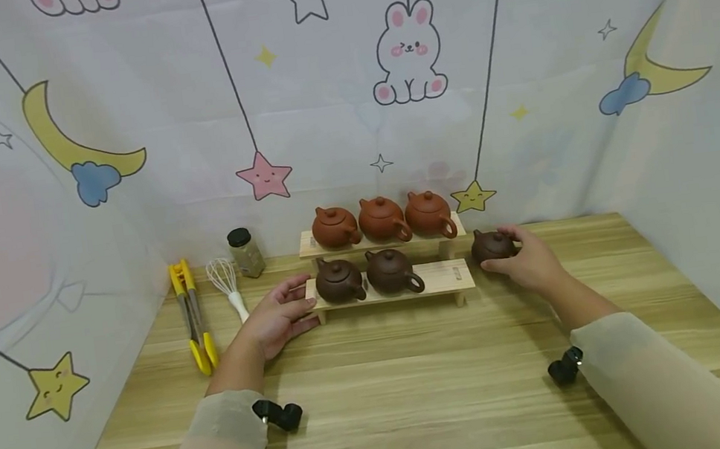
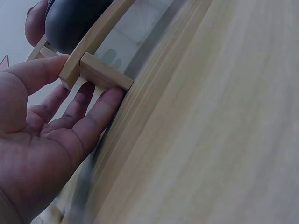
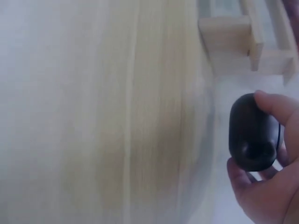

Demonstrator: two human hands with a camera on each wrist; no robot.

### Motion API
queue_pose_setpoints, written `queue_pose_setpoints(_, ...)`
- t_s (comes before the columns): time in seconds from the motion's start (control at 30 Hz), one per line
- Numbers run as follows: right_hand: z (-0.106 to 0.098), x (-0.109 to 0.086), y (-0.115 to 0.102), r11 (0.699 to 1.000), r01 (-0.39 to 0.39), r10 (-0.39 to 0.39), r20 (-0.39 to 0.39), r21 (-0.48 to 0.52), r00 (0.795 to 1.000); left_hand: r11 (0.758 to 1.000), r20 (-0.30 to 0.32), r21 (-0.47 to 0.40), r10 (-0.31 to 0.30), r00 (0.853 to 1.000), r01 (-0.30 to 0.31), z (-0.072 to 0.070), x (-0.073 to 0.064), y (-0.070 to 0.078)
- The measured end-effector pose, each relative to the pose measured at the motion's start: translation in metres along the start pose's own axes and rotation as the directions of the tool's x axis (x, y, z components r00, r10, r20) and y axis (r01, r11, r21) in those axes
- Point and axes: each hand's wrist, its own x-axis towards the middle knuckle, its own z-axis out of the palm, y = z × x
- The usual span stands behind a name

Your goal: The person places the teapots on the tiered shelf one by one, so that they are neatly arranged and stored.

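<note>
To the right of the front wooden stand, my right hand [image 1: 529, 260] grips a small dark brown teapot [image 1: 489, 247], thumb on one side and fingers round the other. The right wrist view shows the same teapot [image 3: 252, 133] tilted in that camera's frame. My left hand [image 1: 280, 317] holds the left end of the front wooden stand [image 1: 437, 279]. In the left wrist view its thumb presses the board's end [image 2: 70, 74], with fingertips against the stand's leg [image 2: 105, 72]. Two dark brown teapots, one at the left [image 1: 338, 281] and one mid-board [image 1: 393, 271], sit on this stand.
Behind, a second wooden stand [image 1: 363, 246] bears three reddish-brown teapots [image 1: 382, 219]. At the left lie yellow-handled tongs [image 1: 192, 316] and a whisk [image 1: 227, 282], near a black-lidded jar [image 1: 246, 253]. A printed curtain [image 1: 334, 123] surrounds the wooden table [image 1: 407, 391].
</note>
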Motion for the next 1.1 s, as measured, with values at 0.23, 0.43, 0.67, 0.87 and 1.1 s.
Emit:
queue_pose_setpoints(0.23,-0.008,-0.027,-0.010,0.994,0.052,-0.054,0.014,0.091,0.998,1.000,-0.004,-0.005,-0.004,1.000,0.004,0.000,0.000,0.000)
queue_pose_setpoints(0.43,-0.007,-0.052,-0.026,0.988,0.077,-0.079,0.011,0.137,0.997,1.000,-0.003,0.000,-0.004,1.000,0.004,0.000,0.000,0.000)
queue_pose_setpoints(0.67,0.004,-0.065,-0.044,0.974,0.151,-0.159,0.037,0.168,0.987,1.000,0.001,0.003,-0.001,1.000,0.001,0.000,0.000,0.000)
queue_pose_setpoints(0.87,0.020,-0.063,-0.054,0.970,0.187,-0.196,0.044,0.157,0.980,1.000,0.007,0.001,0.000,1.000,0.000,0.000,0.000,0.000)
queue_pose_setpoints(1.1,0.037,-0.055,-0.064,0.979,0.156,-0.161,0.032,0.131,0.986,1.000,0.006,0.001,0.003,1.000,-0.003,0.000,0.000,0.000)
